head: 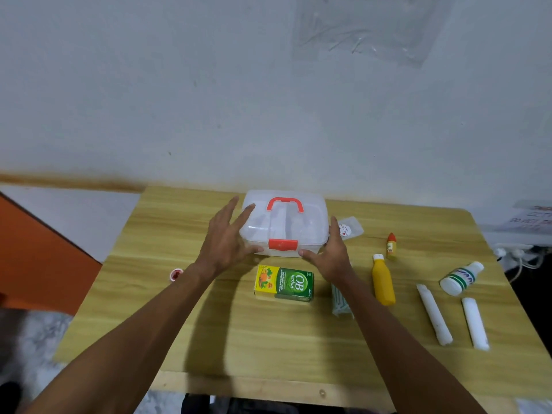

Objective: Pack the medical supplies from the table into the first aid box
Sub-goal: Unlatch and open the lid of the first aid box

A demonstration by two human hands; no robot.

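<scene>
A translucent first aid box (307, 218) with a red handle and red latch sits shut at the back middle of the wooden table (268, 339). My left hand (227, 237) rests against its left side with fingers spread. My right hand (331, 252) touches its right front corner. In front of the box lies a green and yellow OB herbal carton (283, 283). To the right lie a yellow bottle (383, 280), a small red-capped bottle (391, 246), a white bottle (461, 277) and two white rolls (434, 315) (475, 324).
A clear packet with a red sticker (351, 228) lies right of the box. A wrapped pale pack (340, 300) is partly under my right forearm. A small red-and-white object (176, 274) sits near the table's left edge. The wall stands close behind; an orange panel (38, 258) is at left.
</scene>
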